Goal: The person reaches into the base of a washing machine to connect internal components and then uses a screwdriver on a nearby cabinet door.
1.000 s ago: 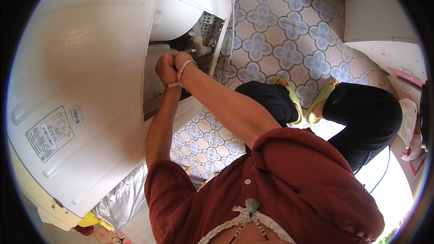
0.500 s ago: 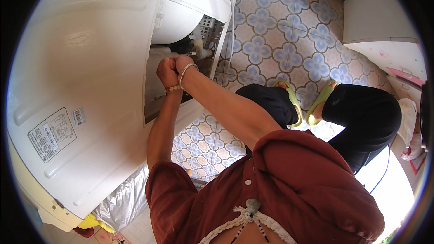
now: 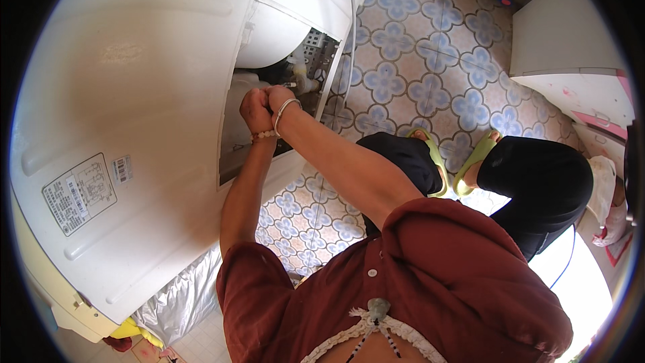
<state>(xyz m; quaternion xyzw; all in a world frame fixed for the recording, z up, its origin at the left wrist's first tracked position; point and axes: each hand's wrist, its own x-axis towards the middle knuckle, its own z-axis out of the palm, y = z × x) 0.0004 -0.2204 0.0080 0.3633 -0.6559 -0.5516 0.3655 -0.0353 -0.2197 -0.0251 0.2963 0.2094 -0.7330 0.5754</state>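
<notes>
- Within the white appliance (image 3: pixel 148 114), toward its right side, a four-sided opening (image 3: pixel 232 154) exposes the interior; I see its long axis run from upper right to lower left, roughly matching the slant of the casing's right edge.
- Left hand (image 3: pixel 254 111): it enters from below, the forearm nearly upright in my view and leaning slightly right; a beaded bracelet (image 3: pixel 264 134) rings the wrist.
- Right hand (image 3: pixel 279 97): it meets the left hand at the opening, its forearm slanting up from lower right; a pale bangle (image 3: pixel 280 113) circles the wrist.
- Fingers: bent inward on both hands and mostly turned from my camera; I cannot tell whether they grasp anything.
- Short pale rod (image 3: pixel 290 85): just beyond the right hand, long axis nearly level, visible end pointing right; I cannot tell whether it is held.
- Whitish pipe fitting (image 3: pixel 304 74): near that end, its long axis running downward and slightly right.
- Perforated metal plate (image 3: pixel 314 40): above the fitting, beside a rounded white surface (image 3: pixel 272 37).
- Patterned tile floor (image 3: pixel 430 47): right of the casing, near a thin grey hose (image 3: pixel 352 20) hanging almost vertically.
</notes>
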